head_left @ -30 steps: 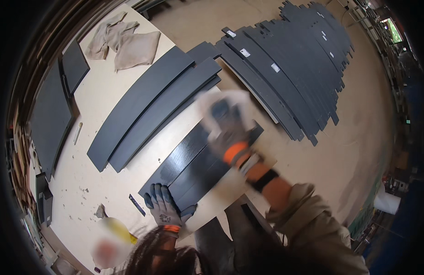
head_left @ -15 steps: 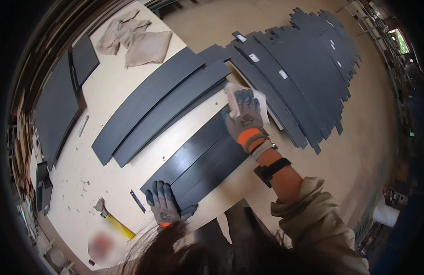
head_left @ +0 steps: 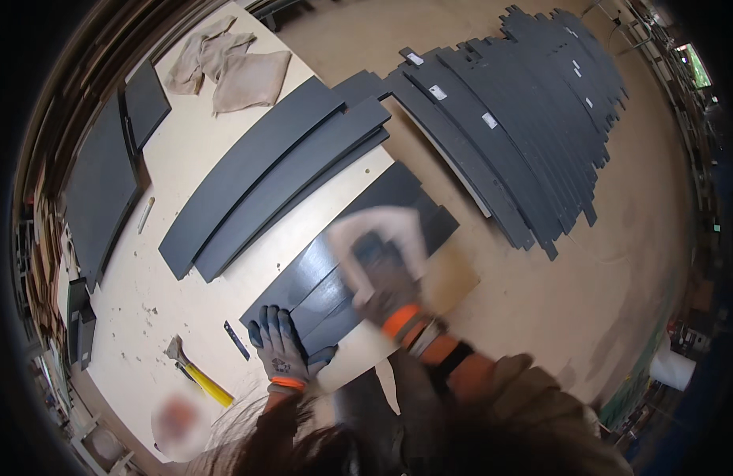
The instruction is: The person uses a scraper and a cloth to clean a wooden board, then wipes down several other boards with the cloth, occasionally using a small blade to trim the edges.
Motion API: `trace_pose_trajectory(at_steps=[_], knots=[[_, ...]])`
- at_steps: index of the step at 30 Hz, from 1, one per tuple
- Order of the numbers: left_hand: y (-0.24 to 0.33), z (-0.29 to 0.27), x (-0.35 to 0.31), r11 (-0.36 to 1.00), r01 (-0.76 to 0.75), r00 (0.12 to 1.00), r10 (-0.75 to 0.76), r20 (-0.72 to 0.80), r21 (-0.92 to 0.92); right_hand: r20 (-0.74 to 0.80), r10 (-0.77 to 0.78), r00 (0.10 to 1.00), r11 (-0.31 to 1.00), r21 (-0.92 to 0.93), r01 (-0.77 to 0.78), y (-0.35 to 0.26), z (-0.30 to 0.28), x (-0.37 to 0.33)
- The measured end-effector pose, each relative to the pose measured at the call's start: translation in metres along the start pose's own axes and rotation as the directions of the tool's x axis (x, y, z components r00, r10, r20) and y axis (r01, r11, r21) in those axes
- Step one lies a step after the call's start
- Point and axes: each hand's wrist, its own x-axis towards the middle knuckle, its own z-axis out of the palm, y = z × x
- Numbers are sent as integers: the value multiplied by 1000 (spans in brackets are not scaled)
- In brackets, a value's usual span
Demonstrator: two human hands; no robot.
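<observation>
Several dark grey boards [head_left: 358,258] lie side by side on the pale table. My left hand [head_left: 279,341], in a grey glove with blue fingertips, rests on their near left end with the fingers stretched out and the thumb apart. Over the middle of the boards is my gloved right hand [head_left: 382,278], smeared by motion. Under and around its fingers it has a whitish cloth [head_left: 410,234], which spreads out beyond the fingertips on the boards.
Beyond the boards lies a stack of long dark planks [head_left: 259,174]. Crumpled beige cloths [head_left: 251,79] sit farther back. A yellow-handled scraper or brush [head_left: 204,381] and a short dark strip [head_left: 237,340] lie left of my left hand. Many more planks [head_left: 525,119] are spread out at right.
My right hand has swept the cloth from the far end of the boards back toward me and to the left. My left hand has stayed at the near end.
</observation>
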Motion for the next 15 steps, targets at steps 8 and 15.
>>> trace_pose_trajectory(at_steps=[8, 15], knots=[[-8, 9, -2, 995, -41, 999, 42, -11, 95, -218, -325, 920, 930, 101, 353, -68, 55, -32], [2, -4, 0, 1000, 18, 1000, -18, -2, 16, -183, 71, 981, 997, 5, -71, 52, -29, 30]])
